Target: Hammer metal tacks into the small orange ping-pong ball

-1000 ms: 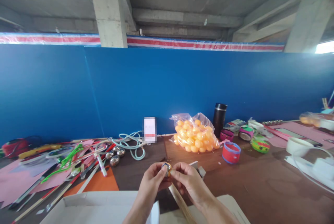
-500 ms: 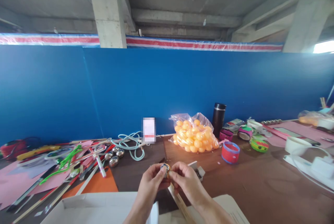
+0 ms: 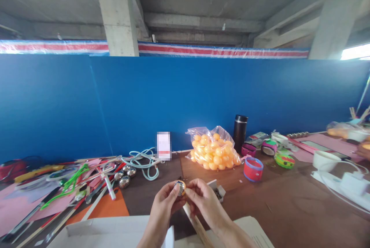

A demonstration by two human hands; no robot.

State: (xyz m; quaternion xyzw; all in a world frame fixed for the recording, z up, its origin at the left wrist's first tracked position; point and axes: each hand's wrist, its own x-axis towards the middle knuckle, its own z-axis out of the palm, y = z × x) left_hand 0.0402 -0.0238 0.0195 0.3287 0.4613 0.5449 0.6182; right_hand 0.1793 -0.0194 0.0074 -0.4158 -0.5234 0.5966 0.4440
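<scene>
Below the hands, an open white box and a wooden strip are seen. A small shiny round piece with an orange edge is held upright between the closed thumb and fingers of the left hand; its right edge is pinched by the thumb and forefinger of the right hand. Beyond, a clear bag of orange balls is placed near a black flask.

glossy clear plastic bag, shiny metallic balls, matt orange paper, smooth brown tabletop, rough concrete pillar
</scene>
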